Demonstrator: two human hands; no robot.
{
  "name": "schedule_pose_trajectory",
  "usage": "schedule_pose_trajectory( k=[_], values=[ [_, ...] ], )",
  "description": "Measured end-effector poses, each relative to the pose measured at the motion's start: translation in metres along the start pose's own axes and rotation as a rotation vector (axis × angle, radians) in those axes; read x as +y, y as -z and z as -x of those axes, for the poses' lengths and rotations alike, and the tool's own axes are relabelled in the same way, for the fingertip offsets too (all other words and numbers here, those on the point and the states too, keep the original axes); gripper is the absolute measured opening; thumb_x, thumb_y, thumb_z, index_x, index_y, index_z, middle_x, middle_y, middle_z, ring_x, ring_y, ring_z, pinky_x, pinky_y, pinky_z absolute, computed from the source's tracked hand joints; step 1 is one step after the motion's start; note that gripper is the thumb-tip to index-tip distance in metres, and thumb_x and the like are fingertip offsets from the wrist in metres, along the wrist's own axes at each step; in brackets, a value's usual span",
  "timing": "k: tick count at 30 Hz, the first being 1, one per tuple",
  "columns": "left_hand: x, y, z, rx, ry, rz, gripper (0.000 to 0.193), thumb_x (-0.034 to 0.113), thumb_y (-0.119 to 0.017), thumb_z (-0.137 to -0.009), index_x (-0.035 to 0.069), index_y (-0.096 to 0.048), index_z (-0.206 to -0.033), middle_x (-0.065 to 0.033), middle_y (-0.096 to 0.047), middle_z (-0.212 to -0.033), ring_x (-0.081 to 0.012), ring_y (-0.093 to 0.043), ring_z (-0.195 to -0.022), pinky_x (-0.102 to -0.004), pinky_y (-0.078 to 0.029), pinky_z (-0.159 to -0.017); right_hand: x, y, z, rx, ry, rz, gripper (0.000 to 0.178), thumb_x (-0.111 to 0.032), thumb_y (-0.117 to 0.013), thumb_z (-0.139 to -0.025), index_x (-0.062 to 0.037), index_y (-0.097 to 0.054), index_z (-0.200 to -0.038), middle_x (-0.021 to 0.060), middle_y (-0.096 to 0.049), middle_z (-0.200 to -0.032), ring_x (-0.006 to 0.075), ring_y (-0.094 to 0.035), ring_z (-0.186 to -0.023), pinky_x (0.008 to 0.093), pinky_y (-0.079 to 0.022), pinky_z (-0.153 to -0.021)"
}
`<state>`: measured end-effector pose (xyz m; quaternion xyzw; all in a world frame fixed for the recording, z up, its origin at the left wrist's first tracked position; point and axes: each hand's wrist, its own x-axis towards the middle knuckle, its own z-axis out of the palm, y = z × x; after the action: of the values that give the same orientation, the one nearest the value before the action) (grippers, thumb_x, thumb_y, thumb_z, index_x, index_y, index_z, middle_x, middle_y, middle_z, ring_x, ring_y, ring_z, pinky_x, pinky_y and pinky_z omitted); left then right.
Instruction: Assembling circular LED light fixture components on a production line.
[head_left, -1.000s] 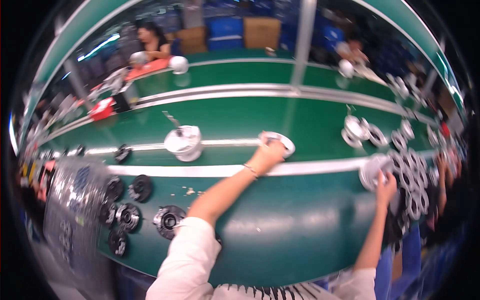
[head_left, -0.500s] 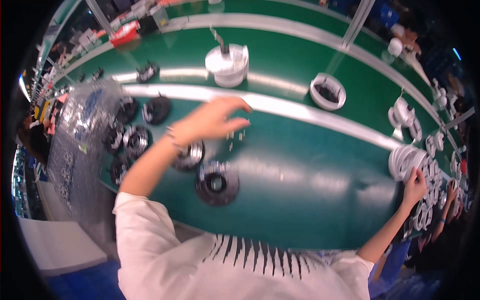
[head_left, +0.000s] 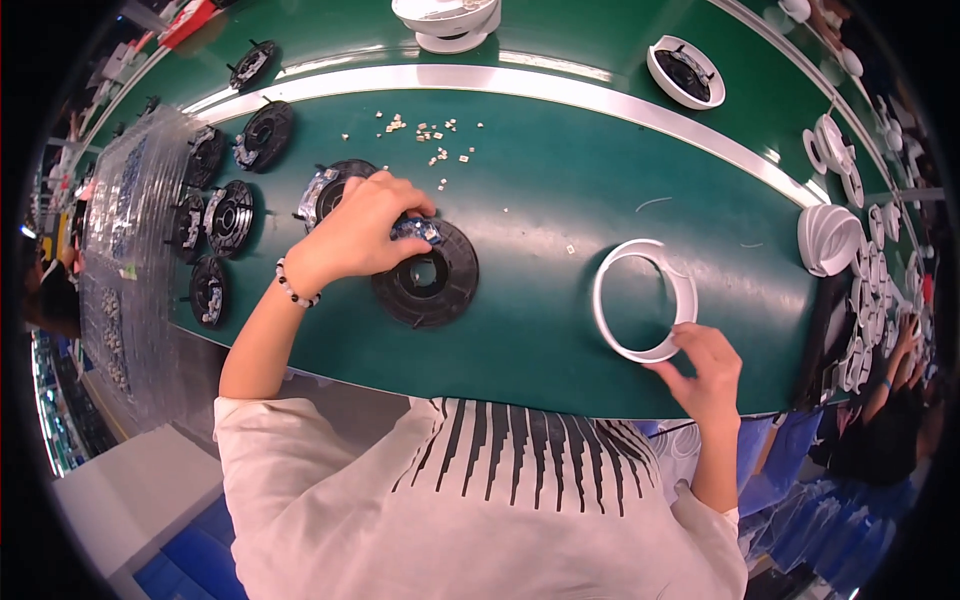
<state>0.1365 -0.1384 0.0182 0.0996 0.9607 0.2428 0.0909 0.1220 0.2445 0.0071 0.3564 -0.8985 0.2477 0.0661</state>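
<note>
My right hand (head_left: 708,372) pinches the near rim of a white plastic ring (head_left: 600,300), held tilted above the mat on the right. My left hand (head_left: 368,228), with a beaded bracelet at the wrist, grips the far edge of a black round base (head_left: 450,290) with a hole in its middle. Between thumb and fingers shows a blue circuit board (head_left: 418,231) on that base. Partly behind this hand lies another black base (head_left: 325,195) with a board on it. The left fingertips are partly hidden.
Several black bases (head_left: 230,218) lie on the left beside a clear plastic tray stack (head_left: 130,270). Small pale pieces (head_left: 430,135) are scattered at the far middle. Stacked white rings (head_left: 830,240) stand at right. Beyond a pale rail (head_left: 520,85), a white housing (head_left: 685,72) holds a black part.
My right hand has come leftward from the stack with a white ring. My left hand has moved down from above the mat and closed on the black base. The view has shifted.
</note>
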Motion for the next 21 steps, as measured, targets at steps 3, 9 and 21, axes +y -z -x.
schedule_pose_trajectory(
  k=[3, 9, 21],
  values=[
    [0.002, 0.001, -0.011, 0.109, -0.095, -0.014, 0.028, 0.015, -0.065, -0.068, 0.004, -0.056, -0.092, -0.0092, -0.058, -0.086, -0.0269, -0.052, -0.086, -0.0445, -0.030, -0.089, 0.001, 0.000, 0.002, -0.104, 0.025, 0.009, 0.036, -0.017, -0.076, -0.051, 0.0004, -0.057, -0.075, 0.0116, -0.060, -0.085, 0.0267, -0.057, -0.076, 0.0328, -0.048, -0.064],
    [0.018, -0.012, -0.046, 0.404, 0.077, 0.928, 0.028, 0.004, -0.053, -0.078, 0.000, -0.045, -0.104, -0.0100, -0.056, -0.097, -0.0174, -0.056, -0.086, -0.0241, -0.044, -0.072, -0.010, 0.005, -0.016, -0.057, 0.022, 0.179, 0.064, -0.038, -0.078, -0.044, 0.0003, -0.057, -0.091, 0.0130, -0.052, -0.110, 0.0353, -0.045, -0.102, 0.0451, -0.036, -0.085],
    [0.066, -0.016, -0.076, 0.091, 0.002, 2.070, 0.038, 0.012, -0.044, -0.085, 0.007, -0.036, -0.122, -0.0085, -0.047, -0.118, -0.0241, -0.047, -0.107, -0.0453, -0.038, -0.091, -0.044, -0.031, -0.030, -0.056, -0.431, 0.014, 0.119, -0.020, -0.084, -0.039, 0.0070, -0.012, -0.130, 0.0227, -0.031, -0.125, 0.0373, -0.033, -0.114, 0.0402, -0.029, -0.096]
  ],
)
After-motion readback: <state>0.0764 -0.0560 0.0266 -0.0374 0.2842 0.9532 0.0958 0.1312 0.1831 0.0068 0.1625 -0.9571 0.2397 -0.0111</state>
